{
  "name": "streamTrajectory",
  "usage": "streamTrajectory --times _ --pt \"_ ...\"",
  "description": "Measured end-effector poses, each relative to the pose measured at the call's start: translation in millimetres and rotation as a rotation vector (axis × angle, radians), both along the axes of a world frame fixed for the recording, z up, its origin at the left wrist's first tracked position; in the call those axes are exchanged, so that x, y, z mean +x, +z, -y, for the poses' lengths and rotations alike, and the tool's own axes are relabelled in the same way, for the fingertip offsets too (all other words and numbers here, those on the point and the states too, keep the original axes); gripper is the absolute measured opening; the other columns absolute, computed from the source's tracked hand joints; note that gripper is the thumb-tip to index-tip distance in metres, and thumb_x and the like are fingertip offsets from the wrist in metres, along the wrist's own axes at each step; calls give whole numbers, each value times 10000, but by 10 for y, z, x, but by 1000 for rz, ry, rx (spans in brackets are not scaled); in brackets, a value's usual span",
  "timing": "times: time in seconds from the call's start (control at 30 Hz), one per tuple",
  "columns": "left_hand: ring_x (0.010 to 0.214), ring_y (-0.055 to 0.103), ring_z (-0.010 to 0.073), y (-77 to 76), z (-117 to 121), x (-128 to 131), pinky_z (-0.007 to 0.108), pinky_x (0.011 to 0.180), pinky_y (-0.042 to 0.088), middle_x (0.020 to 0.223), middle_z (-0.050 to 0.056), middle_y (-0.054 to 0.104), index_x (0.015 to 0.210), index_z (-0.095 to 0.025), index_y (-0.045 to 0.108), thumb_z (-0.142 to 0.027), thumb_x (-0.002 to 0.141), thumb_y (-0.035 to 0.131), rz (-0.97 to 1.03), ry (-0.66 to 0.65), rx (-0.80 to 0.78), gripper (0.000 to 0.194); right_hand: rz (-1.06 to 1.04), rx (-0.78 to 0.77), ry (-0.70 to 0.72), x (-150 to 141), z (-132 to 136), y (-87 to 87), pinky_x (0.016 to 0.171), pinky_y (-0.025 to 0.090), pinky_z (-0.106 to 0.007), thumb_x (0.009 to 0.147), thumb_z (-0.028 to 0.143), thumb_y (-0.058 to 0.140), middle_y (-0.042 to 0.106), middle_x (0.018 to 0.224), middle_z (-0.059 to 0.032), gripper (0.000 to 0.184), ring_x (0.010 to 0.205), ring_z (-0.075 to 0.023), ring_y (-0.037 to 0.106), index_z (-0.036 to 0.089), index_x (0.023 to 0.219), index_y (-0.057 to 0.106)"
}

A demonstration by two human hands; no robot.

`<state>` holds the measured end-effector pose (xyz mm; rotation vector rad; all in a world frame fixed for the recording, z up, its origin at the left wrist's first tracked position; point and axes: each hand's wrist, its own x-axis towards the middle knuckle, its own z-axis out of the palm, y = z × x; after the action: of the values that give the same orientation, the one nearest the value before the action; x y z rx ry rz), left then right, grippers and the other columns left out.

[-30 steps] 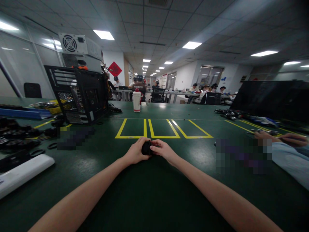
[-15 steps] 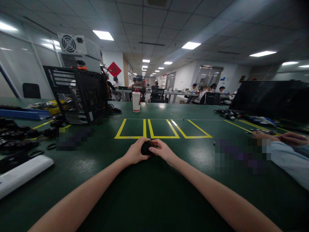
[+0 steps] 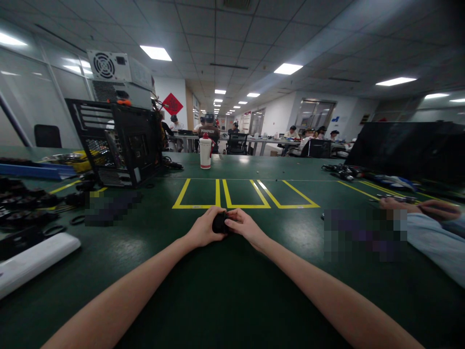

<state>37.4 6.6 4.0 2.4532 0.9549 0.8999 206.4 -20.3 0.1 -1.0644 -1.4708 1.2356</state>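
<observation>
Between my hands is a small round black part, just in front of the yellow tape outlines; its exact kind does not show. My left hand curls round its left side, thumb below and fingers over the top. From the right, my right hand pinches the part's edge with thumb and fingertips. Both forearms reach forward low over the green tabletop. My fingers hide much of the part's rim and far side.
A black computer case and a white cup stand farther back. Black parts and a long white object lie at left. A co-worker's hands and a dark monitor are at right.
Both my hands stay in place around the black part. The part appears to tilt or turn slightly between my fingers; the camera view shifts a little.
</observation>
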Motion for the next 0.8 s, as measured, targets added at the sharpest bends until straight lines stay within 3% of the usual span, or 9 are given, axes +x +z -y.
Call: streamTrajectory --times 0.27,0.43,0.8 --pt "972 483 212 -1 3 -3 343 828 397 1063 24 465 1085 -245 374 -209 577 641 18 -19 19 575 -34 53 66 9 12 -7 825 410 -361 573 237 676 526 961 -23 414 915 -170 528 213 934 475" --pt "976 486 219 7 7 -21 350 825 400 1071 25 463 1091 -245 373 -214 571 645 19 -2 0 588 -7 55 30 -24 34 3 816 416 -360 669 322 586 533 936 -24 302 887 -162 529 210 934 492" --pt "947 497 217 8 7 -32 344 791 419 1075 33 460 1089 -241 375 -233 587 643 8 -4 24 569 25 37 60 -12 39 19 815 421 -356 645 284 618 527 980 -30 346 926 -173 516 206 954 484"
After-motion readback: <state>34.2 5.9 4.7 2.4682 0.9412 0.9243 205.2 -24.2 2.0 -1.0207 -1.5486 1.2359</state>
